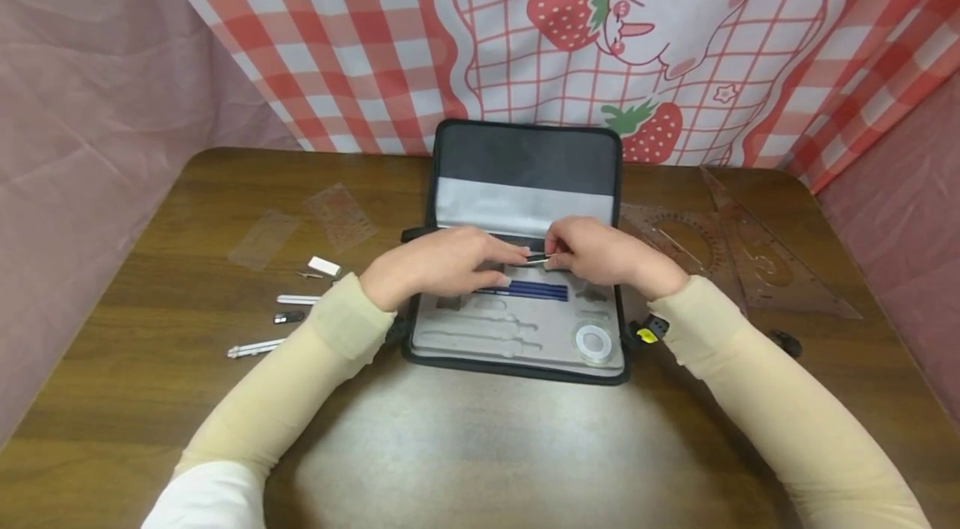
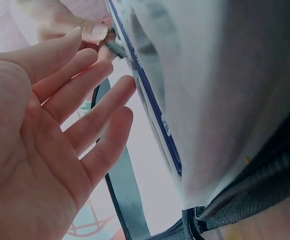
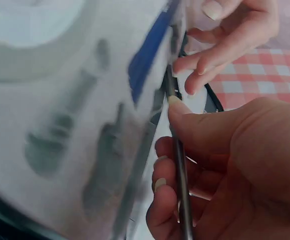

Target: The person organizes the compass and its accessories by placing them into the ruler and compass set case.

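Note:
An open zip case (image 1: 517,371) stands at the table's middle, its grey moulded tray (image 1: 465,329) facing up. My right hand (image 1: 596,254) pinches a slim dark pen-like rod (image 3: 182,185) between thumb and fingers over the tray's far part; its exact kind is unclear. Close by on the left, my left hand (image 1: 442,262) reaches over the tray with fingers extended. The left wrist view shows that palm (image 2: 40,145) holding nothing. Blue pencils (image 1: 536,290) lie in the tray beneath the left fingertips. A round clear-and-white disc-shaped item (image 1: 594,343) sits at its near right corner.
Left of the case lie a white eraser (image 1: 324,266), a small sharpener (image 1: 288,317), silvery compass-like tools (image 1: 255,348) and clear templates (image 1: 340,217). Clear set squares (image 1: 795,291) and a small dark object (image 1: 785,343) lie to the right. The raised lid (image 1: 528,154) leans near the curtain.

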